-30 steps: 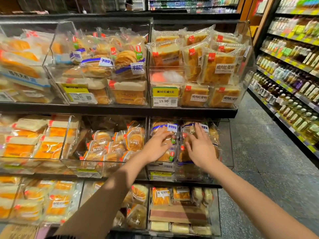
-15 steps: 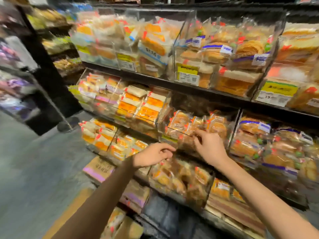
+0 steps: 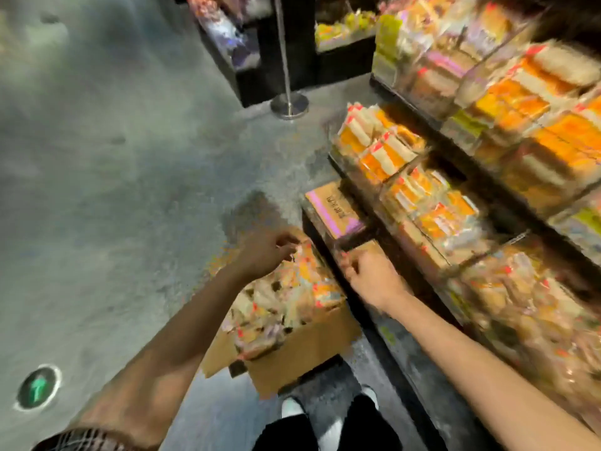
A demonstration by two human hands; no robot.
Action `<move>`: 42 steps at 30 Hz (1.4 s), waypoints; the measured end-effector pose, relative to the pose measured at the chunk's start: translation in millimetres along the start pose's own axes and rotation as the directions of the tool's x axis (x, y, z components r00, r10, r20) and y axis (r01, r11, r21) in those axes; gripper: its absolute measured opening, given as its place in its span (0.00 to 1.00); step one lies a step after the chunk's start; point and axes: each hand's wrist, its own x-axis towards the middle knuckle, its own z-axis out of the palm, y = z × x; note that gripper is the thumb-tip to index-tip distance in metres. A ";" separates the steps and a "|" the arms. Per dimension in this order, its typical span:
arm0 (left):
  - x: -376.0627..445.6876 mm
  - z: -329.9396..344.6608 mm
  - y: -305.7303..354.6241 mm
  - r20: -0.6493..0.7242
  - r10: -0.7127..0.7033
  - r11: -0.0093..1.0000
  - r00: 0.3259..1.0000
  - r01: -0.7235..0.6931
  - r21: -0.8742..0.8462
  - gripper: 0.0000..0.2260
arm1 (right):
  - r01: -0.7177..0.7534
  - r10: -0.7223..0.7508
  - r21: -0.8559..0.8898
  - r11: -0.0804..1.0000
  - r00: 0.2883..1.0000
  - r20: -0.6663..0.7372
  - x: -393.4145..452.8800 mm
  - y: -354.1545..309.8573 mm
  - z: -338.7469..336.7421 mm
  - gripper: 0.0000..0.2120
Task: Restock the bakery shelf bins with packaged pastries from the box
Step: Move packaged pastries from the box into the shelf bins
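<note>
An open cardboard box (image 3: 302, 356) stands on the floor by my feet, filled with several packaged pastries (image 3: 279, 307). My left hand (image 3: 265, 252) hovers over the box's far end, fingers loosely curled, holding nothing that I can make out. To the right of the box, my right hand (image 3: 367, 278) hangs near the dark base of the shelf, fingers curled and apparently empty. The shelf bins (image 3: 455, 203) at the right hold orange and white pastry packs. The frame is blurred by motion.
A flat purple-striped carton (image 3: 335, 206) lies on the shelf's bottom ledge. A metal post with a round base (image 3: 289, 105) stands on the grey floor beyond. Another dark display (image 3: 247, 50) is at the back. A green arrow marker (image 3: 37, 387) sits in the floor at left.
My view swung down and left from the shelf bins to the box on the floor. Both hands left the packs in the middle bin and dropped toward the box.
</note>
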 end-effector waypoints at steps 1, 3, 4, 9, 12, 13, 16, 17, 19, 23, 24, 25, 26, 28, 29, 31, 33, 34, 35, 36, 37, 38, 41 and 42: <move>-0.9 -1.7 -26.3 -0.039 -0.055 0.997 0.998 0.053 -0.047 0.08 | 0.000 0.000 -0.002 1.000 0.998 0.068 9.6 -4.8 21.4 0.10; -2.6 -3.1 -69.8 -0.066 -0.156 0.981 0.985 0.147 -0.129 0.07 | 0.018 -0.005 -0.068 0.998 0.983 0.186 28.8 -10.8 60.7 0.09; -2.0 -2.4 -89.0 -0.066 -0.203 0.970 0.977 0.191 -0.151 0.08 | 0.033 0.000 -0.130 0.991 0.970 0.241 38.7 -12.5 77.2 0.09; 13.2 10.4 -164.6 -0.019 -0.362 0.901 0.932 0.345 -0.262 0.09 | 0.093 0.014 -0.267 0.959 0.927 0.374 102.2 -7.3 144.7 0.10; 31.9 25.7 -199.9 -0.049 -0.437 0.851 0.898 0.396 -0.346 0.08 | 0.071 0.021 -0.220 0.973 0.921 0.389 149.4 6.8 184.3 0.12; 40.5 32.2 -211.5 -0.060 -0.459 0.835 0.886 0.407 -0.369 0.08 | 0.064 0.026 -0.205 0.977 0.912 0.409 167.0 11.5 198.0 0.12; 72.3 54.8 -241.2 -0.101 -0.514 0.781 0.852 0.416 -0.465 0.07 | -0.019 0.079 -0.137 0.990 0.889 0.451 223.1 25.5 237.9 0.14; 84.4 63.6 -250.6 -0.110 -0.538 0.753 0.836 0.418 -0.508 0.07 | -0.063 0.112 -0.119 0.991 0.880 0.462 242.2 30.3 251.8 0.16; 108.6 79.1 -267.1 -0.118 -0.589 0.687 0.800 0.419 -0.594 0.07 | -0.146 0.176 -0.100 0.984 0.862 0.475 277.7 39.0 278.7 0.19; 149.8 110.6 -296.0 -0.113 -0.665 0.564 0.738 0.397 -0.724 0.07 | -0.321 0.293 -0.025 0.947 0.825 0.483 337.7 53.1 323.7 0.17; 158.3 118.1 -302.7 -0.105 -0.679 0.539 0.727 0.395 -0.744 0.07 | -0.421 0.341 0.045 0.906 0.789 0.512 351.3 58.2 335.2 0.17; 166.2 125.6 -309.8 -0.094 -0.693 0.511 0.715 0.394 -0.764 0.07 | -0.566 0.400 0.137 0.813 0.712 0.577 364.3 62.0 347.2 0.20; 172.9 132.6 -316.7 -0.083 -0.704 0.484 0.705 0.391 -0.783 0.08 | -0.720 0.446 0.210 0.662 0.603 0.662 375.7 65.6 358.0 0.23; 184.5 145.8 -329.8 -0.069 -0.728 0.432 0.682 0.378 -0.819 0.08 | -0.893 0.481 0.253 0.372 0.419 0.770 394.3 72.9 380.4 0.28; 189.0 151.3 -335.7 -0.061 -0.741 0.406 0.669 0.374 -0.834 0.09 | -0.925 0.491 0.258 0.279 0.368 0.789 402.2 76.4 391.0 0.31; 195.4 160.8 -346.8 -0.040 -0.770 0.352 0.636 0.372 -0.859 0.09 | -0.947 0.510 0.293 0.131 0.318 0.799 414.5 81.9 409.6 0.35; 196.9 167.3 -355.4 -0.019 -0.794 0.307 0.607 0.375 -0.875 0.10 | -0.932 0.511 0.353 0.078 0.341 0.789 417.5 84.0 423.2 0.31; 196.6 169.2 -357.8 -0.013 -0.801 0.295 0.599 0.375 -0.879 0.10 | -0.918 0.503 0.390 0.071 0.371 0.781 417.3 84.3 427.6 0.26; 195.9 170.3 -359.1 -0.012 -0.804 0.290 0.594 0.375 -0.880 0.09 | -0.904 0.495 0.423 0.061 0.396 0.774 416.6 84.3 430.9 0.21; 194.9 171.1 -359.7 -0.010 -0.805 0.287 0.593 0.374 -0.882 0.09 | -0.891 0.492 0.448 0.068 0.421 0.762 414.8 85.6 433.6 0.17; 193.2 171.4 -358.8 -0.009 -0.805 0.284 0.593 0.372 -0.884 0.09 | -0.883 0.491 0.463 0.075 0.437 0.754 412.2 87.7 435.2 0.14; 191.2 171.5 -357.5 -0.009 -0.804 0.280 0.595 0.365 -0.888 0.09 | -0.875 0.493 0.477 0.077 0.450 0.745 407.7 90.3 434.5 0.11; 184.3 174.0 -356.4 -0.023 -0.791 0.317 0.611 0.377 -0.870 0.08 | -0.836 0.555 0.533 0.128 0.506 0.660 387.4 99.0 425.7 0.07; 181.4 174.3 -355.8 -0.023 -0.789 0.340 0.614 0.404 -0.849 0.08 | -0.814 0.579 0.547 0.195 0.546 0.605 377.7 101.6 419.2 0.09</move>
